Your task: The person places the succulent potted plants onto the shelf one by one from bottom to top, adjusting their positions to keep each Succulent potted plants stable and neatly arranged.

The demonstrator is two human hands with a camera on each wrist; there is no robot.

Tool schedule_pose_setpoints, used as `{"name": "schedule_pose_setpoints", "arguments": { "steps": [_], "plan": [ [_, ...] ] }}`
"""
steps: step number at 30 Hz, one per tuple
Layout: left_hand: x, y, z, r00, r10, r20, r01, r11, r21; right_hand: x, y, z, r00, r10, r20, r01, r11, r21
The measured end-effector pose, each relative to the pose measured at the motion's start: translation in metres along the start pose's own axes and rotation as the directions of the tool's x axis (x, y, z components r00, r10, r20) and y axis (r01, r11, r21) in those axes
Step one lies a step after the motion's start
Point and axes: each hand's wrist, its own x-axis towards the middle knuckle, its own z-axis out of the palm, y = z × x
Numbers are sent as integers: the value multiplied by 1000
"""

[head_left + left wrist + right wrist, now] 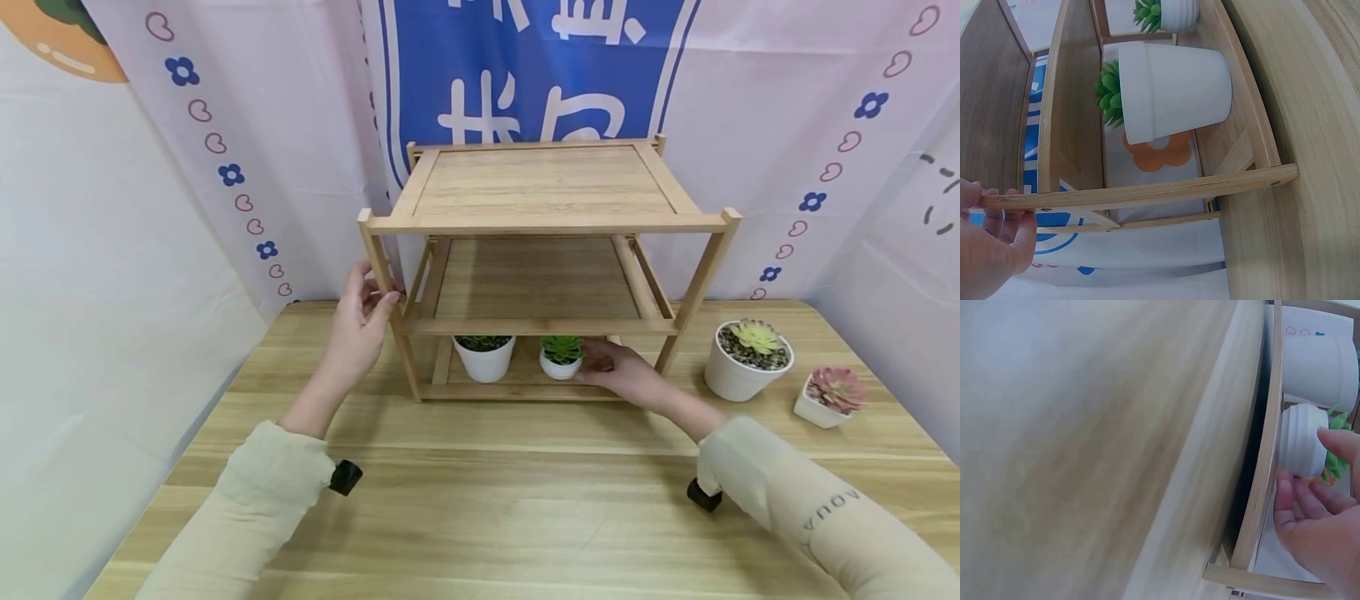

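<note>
A wooden three-tier shelf (547, 223) stands on the table. With thumb and fingers on either side, my left hand (365, 312) grips its front left post (1166, 192). On the bottom tier sits a small green succulent in a ribbed white pot (561, 363). My right hand (621, 372) reaches in from the right and holds this small pot, thumb near its rim and fingertips at its side in the right wrist view. Left of it on that tier is a larger white pot (486, 362) with a green succulent, its top partly hidden by the middle tier.
Right of the shelf, a round white pot (738, 375) holds a yellow-green succulent. Beside it stands a square white pot (821, 410) with a pinkish succulent. A printed curtain (315, 108) hangs behind the wooden table (510, 500).
</note>
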Motion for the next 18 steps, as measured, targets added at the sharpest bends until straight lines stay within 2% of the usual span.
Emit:
{"name": "schedule_pose_setpoints", "arguments": {
  "steps": [8, 18],
  "plan": [
    [0, -1, 0, 1000, 10, -4, -10, 1000, -5, -8, -3, 0, 999, -24, -39, 25, 999, 20],
    [0, -1, 0, 1000, 9, -5, -9, 1000, -1, -21, -7, 0, 999, -25, -25, 26, 999, 41]
  ]
}}
